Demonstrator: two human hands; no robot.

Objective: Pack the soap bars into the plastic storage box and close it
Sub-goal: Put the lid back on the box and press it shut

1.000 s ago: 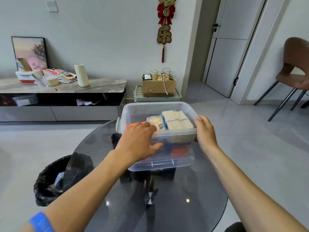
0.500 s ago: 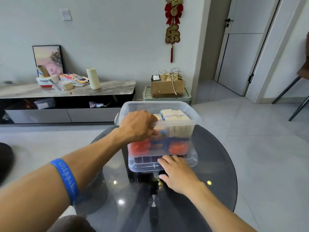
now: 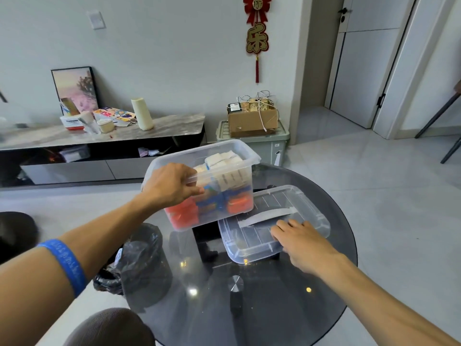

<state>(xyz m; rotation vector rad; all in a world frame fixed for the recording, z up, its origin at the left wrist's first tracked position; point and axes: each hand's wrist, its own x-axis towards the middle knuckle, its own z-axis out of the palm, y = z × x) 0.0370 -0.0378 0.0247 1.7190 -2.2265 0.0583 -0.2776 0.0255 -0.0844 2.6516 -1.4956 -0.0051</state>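
Smoked glass fills my near view, the round table [image 3: 249, 308], and on it my right hand [image 3: 303, 242] lies flat with fingers spread on the clear lid [image 3: 306, 211], pressing rather than gripping. Just beyond, my left hand [image 3: 172, 187] clamps the near rim of the plastic storage box [image 3: 239, 156], tilted and overlapping the lid's left edge, with the soap bars [image 3: 225, 162] packed inside in white, blue and orange wrappers.

A round dark glass table [image 3: 262, 308] fills the foreground. A black-lined bin [image 3: 139, 260] is seen beside and beneath its left edge. A cardboard box [image 3: 252, 121] with cables rests on a green crate [image 3: 269, 143]. A red hanging ornament [image 3: 257, 38] is fixed to the wall. A framed picture [image 3: 74, 88] leans on a low marble-topped console [image 3: 104, 136].
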